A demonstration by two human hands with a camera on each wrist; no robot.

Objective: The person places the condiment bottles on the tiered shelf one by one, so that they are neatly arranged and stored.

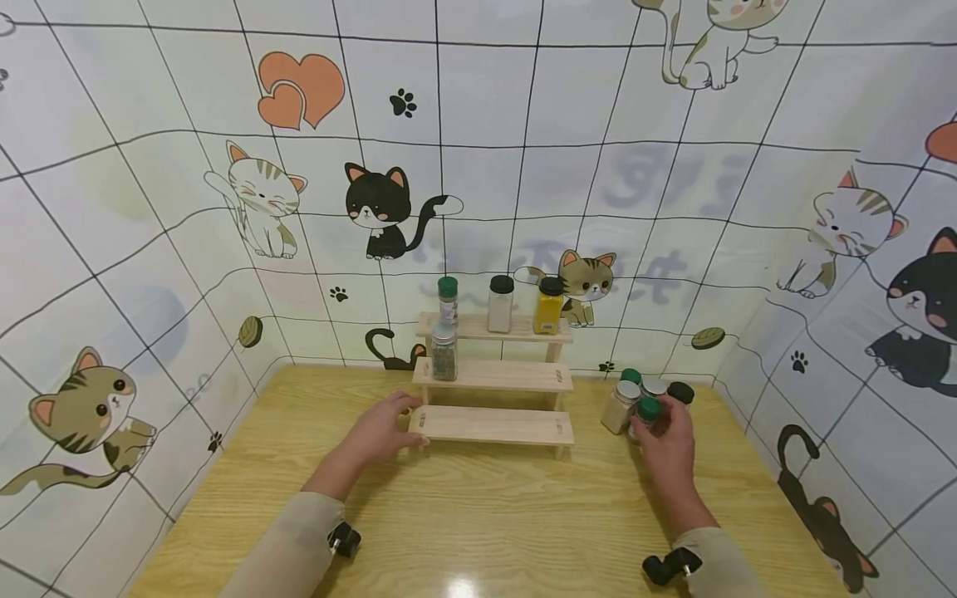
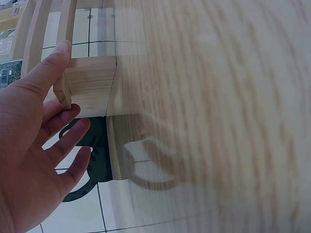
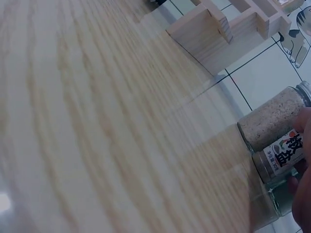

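Observation:
A three-tier wooden spice rack [image 1: 493,424] stands against the back wall. My left hand [image 1: 380,429] pinches the left end of its lowest shelf, with the thumb [image 2: 53,62] on top of the board and a finger at its lower edge. Off to the right, my right hand [image 1: 668,446] grips a green-capped spice jar [image 1: 647,409] near its cap. That jar's white printed label [image 3: 284,153] shows in the right wrist view. Right beside it is a jar of pale, coarse seasoning [image 1: 620,409] with a silvery lid.
Behind the gripped jar are another green cap [image 1: 630,376], a silvery lid [image 1: 654,385] and a black cap [image 1: 681,392]. The top shelf bears a green-capped jar [image 1: 448,303], a white jar [image 1: 500,307] and a yellow jar [image 1: 549,311]. A herb jar [image 1: 444,355] stands on the middle shelf.

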